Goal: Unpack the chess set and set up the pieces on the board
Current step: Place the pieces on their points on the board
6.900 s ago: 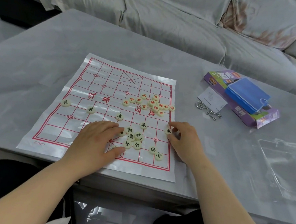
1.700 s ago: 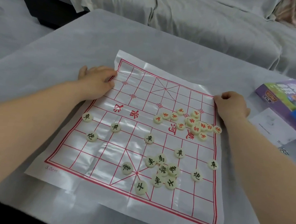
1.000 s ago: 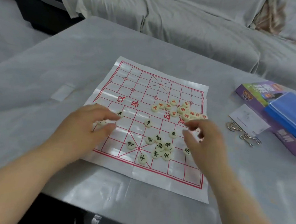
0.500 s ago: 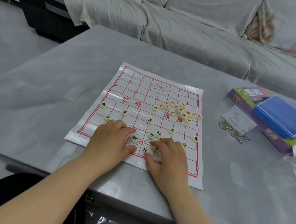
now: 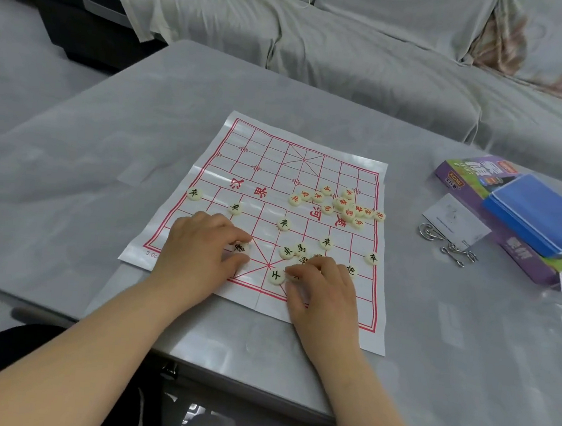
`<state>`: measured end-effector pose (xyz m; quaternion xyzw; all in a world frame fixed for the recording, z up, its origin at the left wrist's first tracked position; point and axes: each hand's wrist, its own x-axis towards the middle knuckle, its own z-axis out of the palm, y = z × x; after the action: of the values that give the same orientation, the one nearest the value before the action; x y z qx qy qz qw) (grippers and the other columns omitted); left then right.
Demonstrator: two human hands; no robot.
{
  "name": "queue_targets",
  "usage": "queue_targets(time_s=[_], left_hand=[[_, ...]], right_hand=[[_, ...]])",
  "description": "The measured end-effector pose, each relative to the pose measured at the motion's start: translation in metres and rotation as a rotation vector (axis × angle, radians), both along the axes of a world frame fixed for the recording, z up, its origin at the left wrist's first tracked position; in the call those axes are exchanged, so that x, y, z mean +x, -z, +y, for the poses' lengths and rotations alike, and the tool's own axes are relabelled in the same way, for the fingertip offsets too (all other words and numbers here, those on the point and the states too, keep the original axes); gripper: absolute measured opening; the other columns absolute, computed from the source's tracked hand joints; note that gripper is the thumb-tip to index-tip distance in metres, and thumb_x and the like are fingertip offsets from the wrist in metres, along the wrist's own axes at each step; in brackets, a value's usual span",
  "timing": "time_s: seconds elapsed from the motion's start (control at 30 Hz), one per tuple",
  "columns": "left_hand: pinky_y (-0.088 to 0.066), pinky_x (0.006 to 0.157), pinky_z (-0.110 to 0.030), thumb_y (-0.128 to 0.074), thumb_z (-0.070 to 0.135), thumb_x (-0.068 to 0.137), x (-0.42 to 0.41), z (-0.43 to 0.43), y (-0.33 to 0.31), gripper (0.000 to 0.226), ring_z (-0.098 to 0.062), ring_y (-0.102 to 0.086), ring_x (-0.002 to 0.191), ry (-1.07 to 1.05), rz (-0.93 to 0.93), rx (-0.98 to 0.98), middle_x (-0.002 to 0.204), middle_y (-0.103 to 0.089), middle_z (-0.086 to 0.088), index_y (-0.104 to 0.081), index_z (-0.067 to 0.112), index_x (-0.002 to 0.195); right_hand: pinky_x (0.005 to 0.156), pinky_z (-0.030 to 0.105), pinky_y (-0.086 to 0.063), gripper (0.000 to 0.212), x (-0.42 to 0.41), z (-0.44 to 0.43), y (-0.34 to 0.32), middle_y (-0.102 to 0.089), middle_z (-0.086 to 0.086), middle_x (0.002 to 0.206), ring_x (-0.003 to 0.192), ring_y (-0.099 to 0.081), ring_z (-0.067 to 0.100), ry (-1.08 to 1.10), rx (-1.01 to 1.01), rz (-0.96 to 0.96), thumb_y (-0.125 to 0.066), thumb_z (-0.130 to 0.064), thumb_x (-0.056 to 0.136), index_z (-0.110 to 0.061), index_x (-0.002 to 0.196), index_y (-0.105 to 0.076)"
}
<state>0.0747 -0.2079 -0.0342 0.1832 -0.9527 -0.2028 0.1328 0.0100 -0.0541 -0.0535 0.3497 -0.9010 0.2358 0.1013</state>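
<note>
Two hands work at the near edge of the xiangqi board (image 5: 277, 178), a paper sheet lying flat on the grey desk (image 5: 106, 161). The left hand (image 5: 200, 249) pinches a black-lettered piece (image 5: 241, 246) between thumb and forefinger, left of the near palace. The right hand (image 5: 325, 287) curls its fingers (image 5: 305, 268) down among other black pieces (image 5: 286, 251); whether they pinch one cannot be told. Red-lettered pieces (image 5: 342, 205) cluster by the river on the right, and a purple box (image 5: 522, 256) lies well apart.
</note>
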Motion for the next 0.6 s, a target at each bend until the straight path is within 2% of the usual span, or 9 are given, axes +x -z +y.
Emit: queue_targets(time_s=[0.1,0.13,0.2,0.27,0.4,0.5,0.6], left_hand=[[-0.017,0.089,-0.024,-0.053,0.033,0.088,0.006,-0.009,0.0,0.031,-0.016,-0.041,0.113,-0.019,0.007,0.025,0.118,-0.055,0.005,-0.058,0.027,0.118],[-0.017,0.087,-0.024,-0.055,0.035,0.087,0.009,-0.011,0.0,0.031,-0.017,-0.042,0.112,-0.018,0.01,0.035,0.115,-0.057,0.005,-0.06,0.026,0.116],[-0.017,0.08,-0.022,-0.05,0.045,0.077,0.014,-0.015,0.002,0.041,-0.018,-0.045,0.108,-0.015,0.007,0.048,0.109,-0.058,0.005,-0.064,0.024,0.11],[-0.017,0.08,-0.022,-0.044,0.042,0.068,0.02,-0.02,0.003,0.047,-0.02,-0.047,0.105,-0.018,-0.003,0.054,0.103,-0.06,0.004,-0.067,0.023,0.104],[-0.023,0.083,-0.026,-0.064,0.033,0.077,0.028,-0.028,0.004,0.031,-0.023,-0.049,0.104,-0.041,-0.005,0.069,0.103,-0.063,0.001,-0.067,0.021,0.105],[-0.023,0.085,-0.026,-0.068,0.017,0.077,0.029,-0.031,0.004,0.034,-0.018,-0.046,0.099,-0.045,0.027,0.108,0.094,-0.06,0.007,-0.063,0.021,0.111],[-0.023,0.083,-0.025,-0.068,0.015,0.077,0.029,-0.035,0.005,0.035,-0.01,-0.04,0.09,-0.052,0.059,0.112,0.089,-0.055,0.012,-0.063,0.022,0.111]], right_hand=[[0.071,0.019,-0.039,0.016,0.0,0.001,-0.002,-0.066,0.002,0.081,0.073,-0.061,0.019,0.001,-0.055,-0.094,-0.062,-0.014,0.069,-0.012,0.082,-0.07],[0.079,0.015,-0.034,0.016,-0.001,0.003,-0.005,-0.066,0.003,0.09,0.082,-0.058,0.018,0.021,-0.098,-0.146,-0.062,-0.012,0.076,-0.011,0.09,-0.07],[0.078,0.006,-0.027,0.021,-0.002,0.01,-0.008,-0.06,-0.002,0.103,0.092,-0.046,0.009,0.047,-0.137,-0.237,-0.061,-0.012,0.084,-0.012,0.104,-0.065],[0.077,0.007,-0.027,0.026,-0.006,0.019,-0.01,-0.054,-0.007,0.103,0.093,-0.04,0.004,0.095,-0.173,-0.261,-0.06,-0.013,0.084,-0.014,0.11,-0.061],[0.085,0.016,-0.033,0.029,-0.015,0.026,-0.018,-0.055,-0.005,0.111,0.095,-0.039,0.003,0.188,-0.144,-0.316,-0.058,-0.016,0.086,-0.017,0.115,-0.057],[0.083,0.017,-0.032,0.031,-0.025,0.022,-0.027,-0.057,-0.002,0.112,0.095,-0.04,0.005,0.171,-0.115,-0.362,-0.057,-0.017,0.087,-0.016,0.117,-0.056],[0.088,0.022,-0.034,0.035,-0.033,0.014,-0.032,-0.056,-0.001,0.113,0.105,-0.044,0.012,0.158,-0.054,-0.381,-0.058,-0.022,0.086,-0.017,0.121,-0.054]])
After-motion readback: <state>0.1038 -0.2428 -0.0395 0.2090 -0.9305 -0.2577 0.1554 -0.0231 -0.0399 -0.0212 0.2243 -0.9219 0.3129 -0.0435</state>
